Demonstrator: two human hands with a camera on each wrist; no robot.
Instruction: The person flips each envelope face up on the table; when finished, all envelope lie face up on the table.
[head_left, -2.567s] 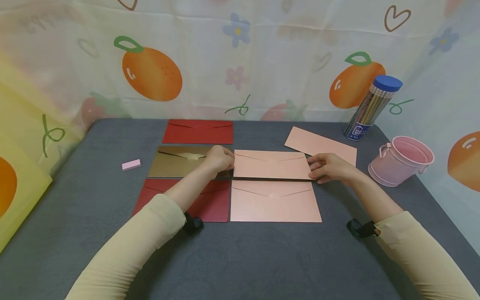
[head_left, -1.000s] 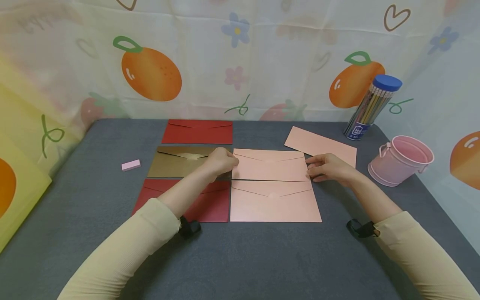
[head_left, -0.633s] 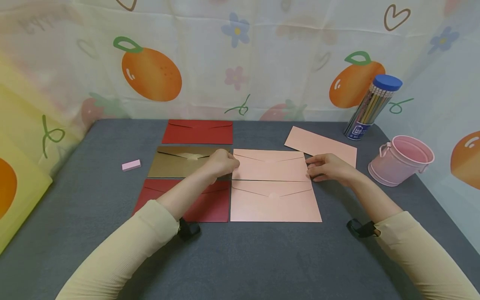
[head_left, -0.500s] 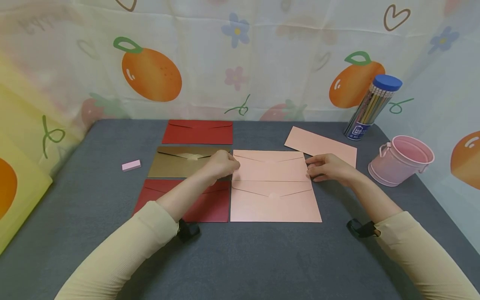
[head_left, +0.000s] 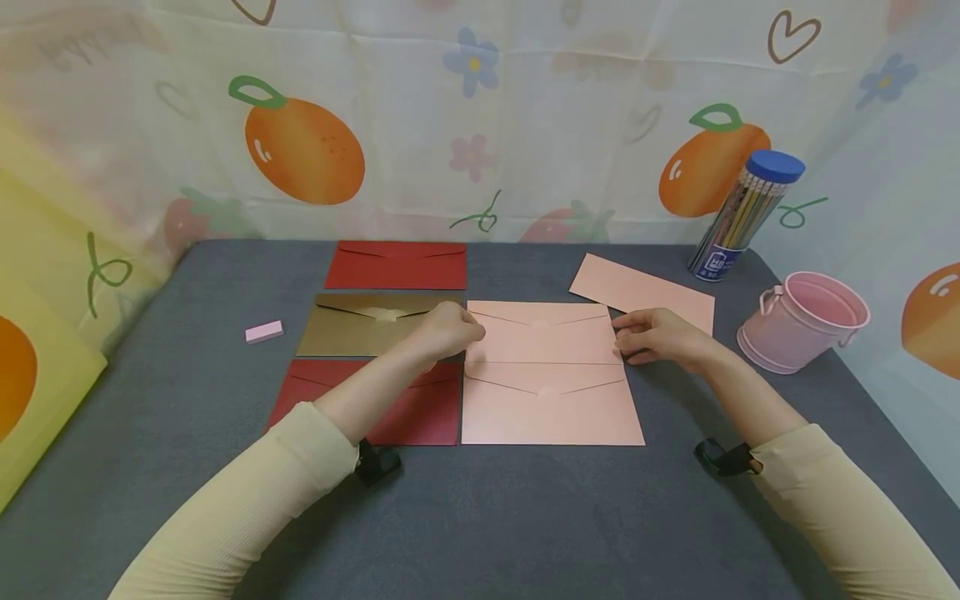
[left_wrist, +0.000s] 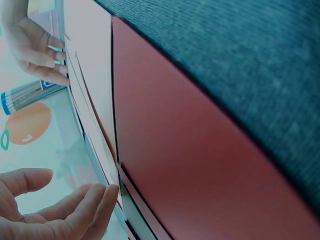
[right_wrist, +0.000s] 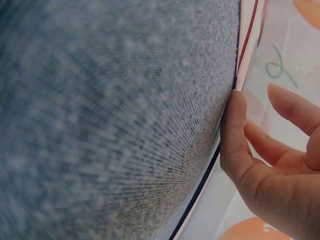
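Note:
A pink envelope (head_left: 542, 333) lies flap up in the middle of the grey table (head_left: 480, 517). My left hand (head_left: 452, 328) touches its left edge with loosely bent fingers (left_wrist: 95, 202). On the other side, my right hand (head_left: 651, 335) rests its fingertips (right_wrist: 238, 107) against the right edge. The envelope's near edge meets the top of a second pink envelope (head_left: 551, 406) just in front of it. A dark red envelope (head_left: 427, 407) lies under my left forearm, and a gold envelope (head_left: 358, 325) sits behind it.
Another red envelope (head_left: 397, 265) lies at the back, and a loose pink envelope (head_left: 641, 287) sits askew at the back right. Near the right edge stand a pencil tube (head_left: 742, 212) and a pink bucket (head_left: 802, 321). A pink eraser (head_left: 264, 332) lies left.
The middle pink envelope has slid slightly toward me, closing the dark gap to the front pink envelope. My left hand shifted a little to the right with it.

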